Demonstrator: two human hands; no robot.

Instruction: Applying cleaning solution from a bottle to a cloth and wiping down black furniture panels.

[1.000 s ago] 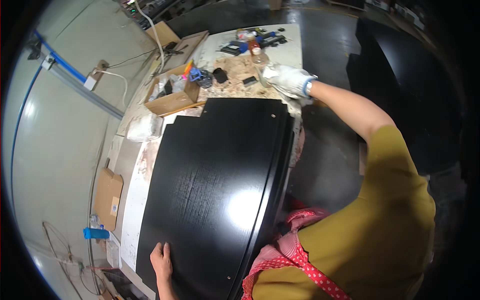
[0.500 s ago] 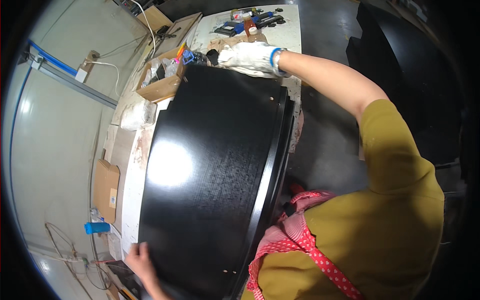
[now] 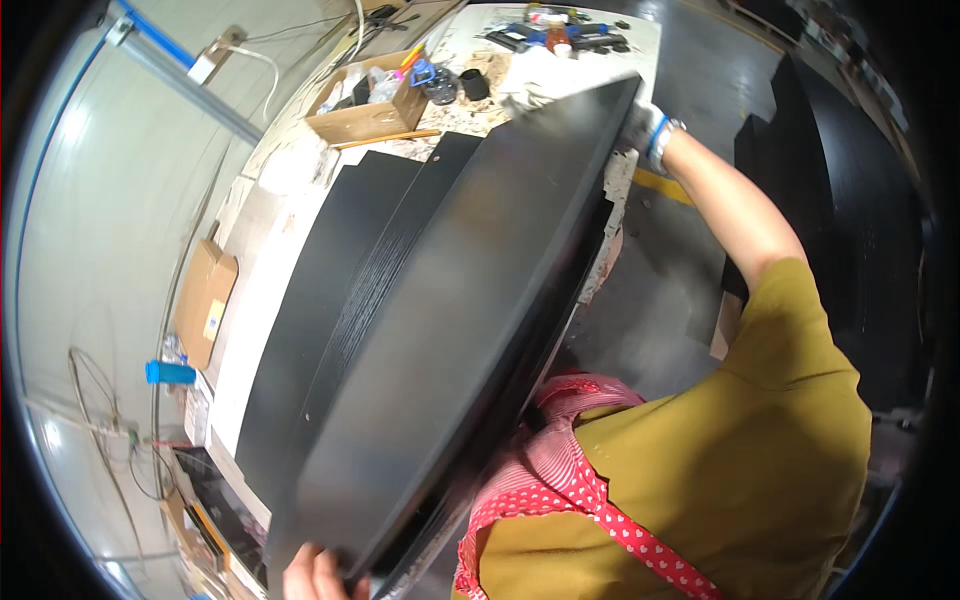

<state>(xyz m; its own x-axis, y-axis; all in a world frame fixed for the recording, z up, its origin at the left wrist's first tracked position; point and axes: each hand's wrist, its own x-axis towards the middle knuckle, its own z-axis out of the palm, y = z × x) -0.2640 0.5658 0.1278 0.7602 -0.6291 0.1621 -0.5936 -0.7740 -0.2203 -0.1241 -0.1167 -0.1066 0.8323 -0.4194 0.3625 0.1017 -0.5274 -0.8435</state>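
**A:** Over the workbench, your big black panel has changed the most. A second ago it lay flat on the stack; now its right long edge is tipped up toward your chest and only its left edge stays near the black boards underneath. I judge you are mid-lift or mid-flip, with the panel's weight between your two hands.

**B:** And where are my hands on that panel?

**A:** Your right hand, in a white glove, has left the clutter at the bench's far end and now sits at the panel's far corner. It looks closed on the edge, but the panel covers most of it. Your left hand, bare, is clamped on the near corner, fingers curled under, just as before, only lower in view.

**B:** What can you not make out?

**A:** Plenty. The tilted panel hides the bench's right half and whatever its lower edge rests on, so I cannot tell whether it still touches the boards beneath. Your left hand is cut off by the frame's bottom rim. Beyond the panel's far end, the open cardboard box shows clearly, but the small tools and bottles past it are too small to name. Left of the panel, a flattened carton and a blue cup-like thing sit by the wall.
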